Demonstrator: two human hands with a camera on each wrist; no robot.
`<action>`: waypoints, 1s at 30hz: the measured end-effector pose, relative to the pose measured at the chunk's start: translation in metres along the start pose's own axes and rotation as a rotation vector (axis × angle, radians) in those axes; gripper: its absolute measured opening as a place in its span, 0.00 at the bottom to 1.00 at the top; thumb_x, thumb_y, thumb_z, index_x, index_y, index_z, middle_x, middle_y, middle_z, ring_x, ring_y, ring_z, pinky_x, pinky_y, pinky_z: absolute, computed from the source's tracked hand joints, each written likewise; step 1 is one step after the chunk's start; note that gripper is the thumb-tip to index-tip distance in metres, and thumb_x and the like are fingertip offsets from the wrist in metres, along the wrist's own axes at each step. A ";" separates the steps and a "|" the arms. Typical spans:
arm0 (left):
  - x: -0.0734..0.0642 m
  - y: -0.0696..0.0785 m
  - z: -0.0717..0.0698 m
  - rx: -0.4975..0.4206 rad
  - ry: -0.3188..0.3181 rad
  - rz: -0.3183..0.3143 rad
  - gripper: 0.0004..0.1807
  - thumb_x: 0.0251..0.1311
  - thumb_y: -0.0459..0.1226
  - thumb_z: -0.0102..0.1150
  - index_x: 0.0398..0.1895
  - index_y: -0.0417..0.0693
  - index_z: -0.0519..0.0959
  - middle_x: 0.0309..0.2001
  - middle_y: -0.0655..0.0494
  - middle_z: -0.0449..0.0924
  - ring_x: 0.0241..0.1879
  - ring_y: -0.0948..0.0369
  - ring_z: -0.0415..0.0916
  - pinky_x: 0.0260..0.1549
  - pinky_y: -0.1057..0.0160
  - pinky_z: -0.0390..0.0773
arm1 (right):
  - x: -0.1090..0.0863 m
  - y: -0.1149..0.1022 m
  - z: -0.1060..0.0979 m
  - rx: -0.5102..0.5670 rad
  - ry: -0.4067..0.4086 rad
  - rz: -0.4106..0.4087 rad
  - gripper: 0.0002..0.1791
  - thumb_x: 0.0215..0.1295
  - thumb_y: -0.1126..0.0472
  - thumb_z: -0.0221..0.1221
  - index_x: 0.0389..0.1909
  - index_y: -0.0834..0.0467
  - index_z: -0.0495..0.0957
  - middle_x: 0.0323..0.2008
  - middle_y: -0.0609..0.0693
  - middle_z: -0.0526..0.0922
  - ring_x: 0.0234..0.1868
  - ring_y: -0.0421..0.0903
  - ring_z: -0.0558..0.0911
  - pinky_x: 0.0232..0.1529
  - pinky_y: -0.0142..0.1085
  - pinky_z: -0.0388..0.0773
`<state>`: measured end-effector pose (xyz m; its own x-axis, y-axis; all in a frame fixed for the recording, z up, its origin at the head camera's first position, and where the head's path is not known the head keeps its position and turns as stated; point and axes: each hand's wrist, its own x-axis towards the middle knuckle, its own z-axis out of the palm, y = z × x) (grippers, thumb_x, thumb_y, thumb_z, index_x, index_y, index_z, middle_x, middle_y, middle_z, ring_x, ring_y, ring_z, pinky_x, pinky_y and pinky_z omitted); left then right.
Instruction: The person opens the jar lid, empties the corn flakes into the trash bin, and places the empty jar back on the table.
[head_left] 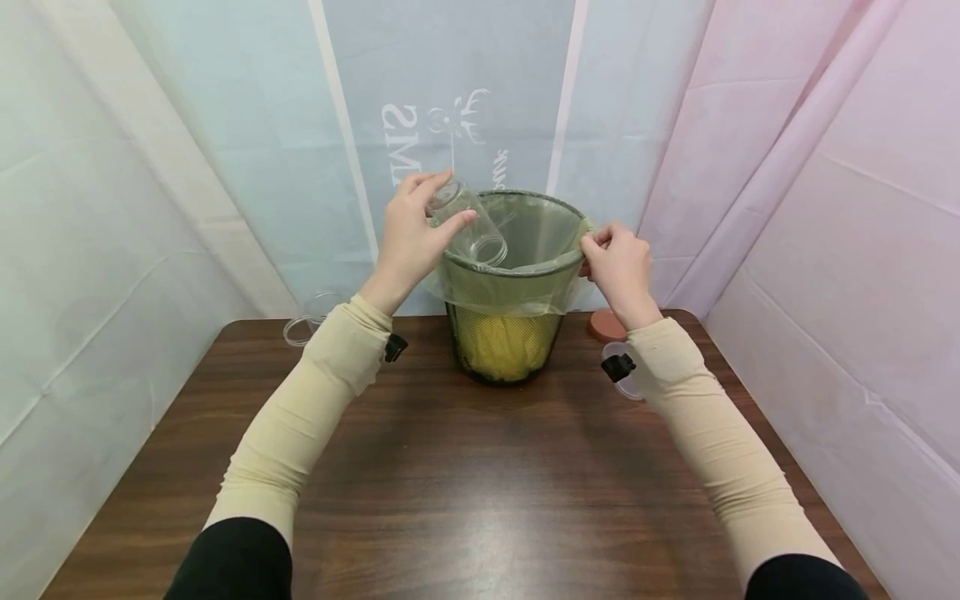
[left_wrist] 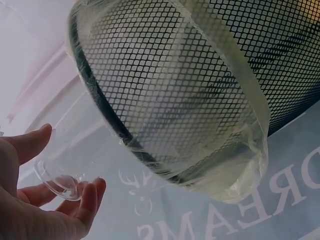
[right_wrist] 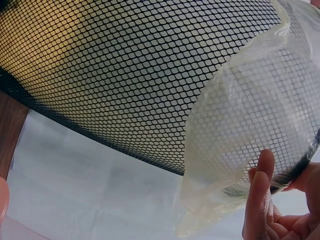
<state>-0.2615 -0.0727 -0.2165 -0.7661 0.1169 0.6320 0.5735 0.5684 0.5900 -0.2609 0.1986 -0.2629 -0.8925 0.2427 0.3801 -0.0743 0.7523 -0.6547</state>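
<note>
My left hand (head_left: pixel 412 229) grips a clear plastic jar (head_left: pixel 480 229) by one end, thumb on one side and fingers on the other. The jar is tilted, its far end low over the opening of a black mesh trash bin (head_left: pixel 506 354). A thin translucent bag (head_left: pixel 498 290) lines this bin and folds down outside its rim. At the right of the rim, my right hand (head_left: pixel 622 262) pinches the edge and the bag; the right wrist view shows thumb and fingers around the dark rim (right_wrist: pixel 300 167). Something yellow (head_left: pixel 504 343) shows through the mesh low in the bin.
Behind my right wrist lie a reddish-brown round lid (head_left: pixel 606 325) and a clear round piece (head_left: pixel 630 385), partly hidden. A clear round item (head_left: pixel 297 331) sits at the back left of the wooden table (head_left: pixel 480 483). Printed cloth (head_left: pixel 450 50) hangs behind the bin.
</note>
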 end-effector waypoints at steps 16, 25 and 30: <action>-0.010 0.002 -0.007 -0.121 0.053 -0.018 0.35 0.52 0.45 0.69 0.65 0.52 0.70 0.54 0.47 0.71 0.49 0.56 0.70 0.49 0.67 0.74 | 0.003 0.004 -0.010 0.129 -0.072 0.035 0.25 0.65 0.39 0.50 0.34 0.58 0.78 0.20 0.49 0.84 0.17 0.39 0.83 0.23 0.29 0.79; -0.013 0.001 -0.007 -0.116 0.054 -0.057 0.32 0.48 0.46 0.71 0.59 0.54 0.73 0.52 0.50 0.71 0.49 0.60 0.71 0.48 0.72 0.74 | 0.001 0.006 -0.019 0.074 -0.080 0.052 0.40 0.61 0.26 0.40 0.35 0.59 0.80 0.22 0.53 0.86 0.20 0.41 0.85 0.25 0.28 0.78; -0.015 0.000 -0.008 -0.134 0.064 -0.057 0.32 0.45 0.44 0.74 0.56 0.53 0.73 0.51 0.51 0.71 0.45 0.60 0.74 0.46 0.73 0.74 | -0.001 0.008 -0.027 -0.012 -0.067 0.042 0.42 0.62 0.26 0.35 0.38 0.57 0.82 0.26 0.53 0.87 0.19 0.32 0.81 0.37 0.36 0.76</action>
<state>-0.2476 -0.0804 -0.2217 -0.7807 0.0333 0.6240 0.5666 0.4587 0.6845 -0.2487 0.2207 -0.2512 -0.9225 0.2330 0.3077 -0.0311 0.7498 -0.6610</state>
